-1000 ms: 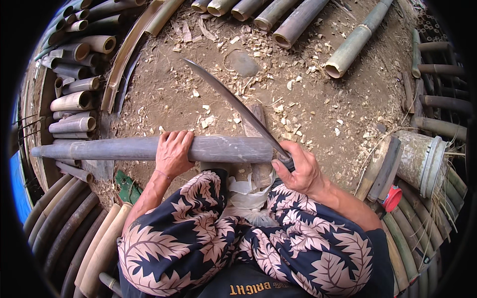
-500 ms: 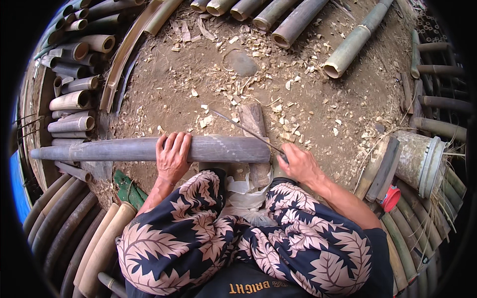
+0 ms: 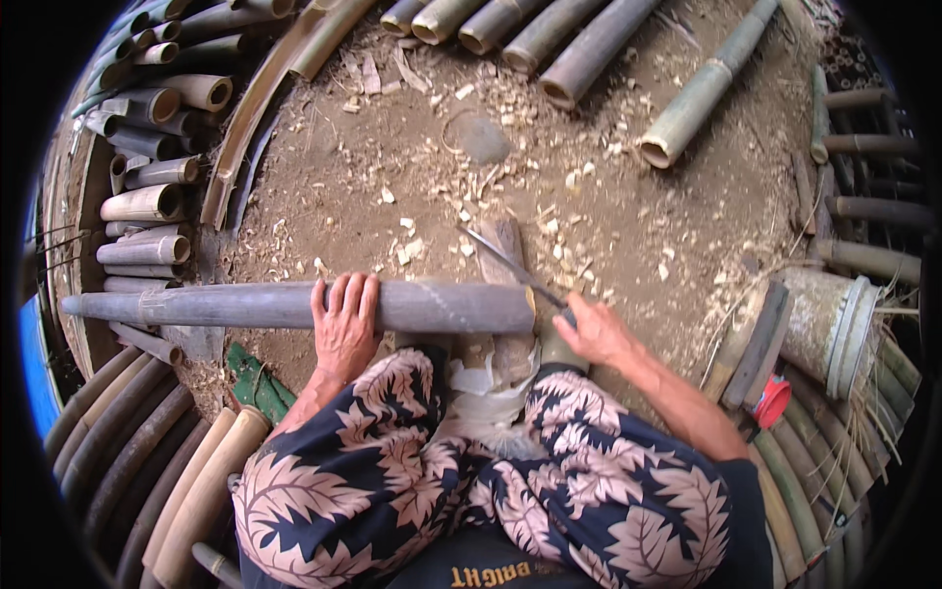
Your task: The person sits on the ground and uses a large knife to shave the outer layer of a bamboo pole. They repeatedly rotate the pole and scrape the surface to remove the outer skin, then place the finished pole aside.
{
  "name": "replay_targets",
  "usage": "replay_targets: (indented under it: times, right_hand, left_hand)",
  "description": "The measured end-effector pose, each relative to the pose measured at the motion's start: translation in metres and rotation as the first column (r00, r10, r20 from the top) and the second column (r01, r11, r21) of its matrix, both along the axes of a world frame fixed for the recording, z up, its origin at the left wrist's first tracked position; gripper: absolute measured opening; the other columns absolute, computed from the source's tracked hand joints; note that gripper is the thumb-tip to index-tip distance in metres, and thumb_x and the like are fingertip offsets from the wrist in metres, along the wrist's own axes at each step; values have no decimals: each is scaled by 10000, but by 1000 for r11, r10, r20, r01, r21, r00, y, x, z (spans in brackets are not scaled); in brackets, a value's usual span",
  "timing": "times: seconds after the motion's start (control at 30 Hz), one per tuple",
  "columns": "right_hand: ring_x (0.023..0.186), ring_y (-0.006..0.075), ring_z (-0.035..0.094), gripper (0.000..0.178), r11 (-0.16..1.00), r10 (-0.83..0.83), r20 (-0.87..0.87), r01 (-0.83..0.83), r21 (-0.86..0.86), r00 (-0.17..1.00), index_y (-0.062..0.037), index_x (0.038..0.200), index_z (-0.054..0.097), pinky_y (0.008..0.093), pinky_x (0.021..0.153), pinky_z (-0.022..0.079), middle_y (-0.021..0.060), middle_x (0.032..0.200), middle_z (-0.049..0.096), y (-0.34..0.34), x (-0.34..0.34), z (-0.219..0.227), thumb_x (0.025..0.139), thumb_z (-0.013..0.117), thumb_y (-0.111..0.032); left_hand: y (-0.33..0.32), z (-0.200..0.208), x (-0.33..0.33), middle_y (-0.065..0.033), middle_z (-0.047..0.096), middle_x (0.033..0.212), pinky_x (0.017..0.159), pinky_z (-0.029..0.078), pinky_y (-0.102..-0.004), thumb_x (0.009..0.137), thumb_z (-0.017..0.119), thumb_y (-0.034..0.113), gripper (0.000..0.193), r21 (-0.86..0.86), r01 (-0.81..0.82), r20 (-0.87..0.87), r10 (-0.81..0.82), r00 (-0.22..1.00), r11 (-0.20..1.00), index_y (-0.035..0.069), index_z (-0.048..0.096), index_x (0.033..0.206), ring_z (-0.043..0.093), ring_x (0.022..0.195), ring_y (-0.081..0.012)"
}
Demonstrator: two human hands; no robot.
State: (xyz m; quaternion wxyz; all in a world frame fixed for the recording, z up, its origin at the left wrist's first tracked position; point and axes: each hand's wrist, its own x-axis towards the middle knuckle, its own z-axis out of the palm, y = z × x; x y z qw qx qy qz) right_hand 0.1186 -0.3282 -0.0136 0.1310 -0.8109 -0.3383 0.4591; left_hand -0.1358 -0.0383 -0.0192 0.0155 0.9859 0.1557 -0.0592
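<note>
A long grey bamboo pole (image 3: pixel 235 306) lies crosswise in front of my knees. My left hand (image 3: pixel 345 319) is wrapped over its top, thumb side toward the pole's right part. My right hand (image 3: pixel 597 329) grips the handle of a long-bladed knife (image 3: pixel 505 260), just beyond the pole's right end. The blade slants up and to the left, its edge close to the cut end; whether it touches there I cannot tell. Beneath that end lies a wooden block (image 3: pixel 505 245), partly hidden by the pole.
Pale chips (image 3: pixel 471 187) are scattered over the dirt floor. Cut bamboo lengths (image 3: pixel 599 49) lie at the far side, and more are stacked left (image 3: pixel 147 201) and right (image 3: pixel 863 201). A dirty bucket (image 3: pixel 824 319) lies on its side at right, near a red object (image 3: pixel 773 401). Green cloth-like material (image 3: pixel 257 383) is at left.
The knife's tip has shifted right and slightly nearer, and the blade now points more steeply. My left hand stays on the pole. The whole view has tilted slightly, so the scene sits lower.
</note>
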Motion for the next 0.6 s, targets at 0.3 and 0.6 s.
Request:
replay_targets:
  times: [0.3, 0.6]
  right_hand:
    - [687, 380, 666, 280, 859, -143, 153, 46, 510, 978, 2, 1074, 549, 434, 623, 548, 205, 854, 659, 21, -16, 51, 914, 648, -205]
    - [603, 327, 666, 204, 989, 53, 147, -73, 131, 988, -40, 943, 510, 420, 538, 524, 196, 790, 647, 6, -12, 17, 924, 632, -202]
  left_hand:
    - [37, 27, 44, -109, 570, 1119, 935, 409, -432, 528, 847, 407, 689, -207, 46, -339, -115, 934, 977, 90, 597, 1086, 530, 1102, -281]
    - [36, 18, 36, -88, 629, 981, 895, 476, -422, 545, 841, 332, 655, -284, -12, -266, -67, 962, 959, 89, 588, 1099, 619, 973, -287]
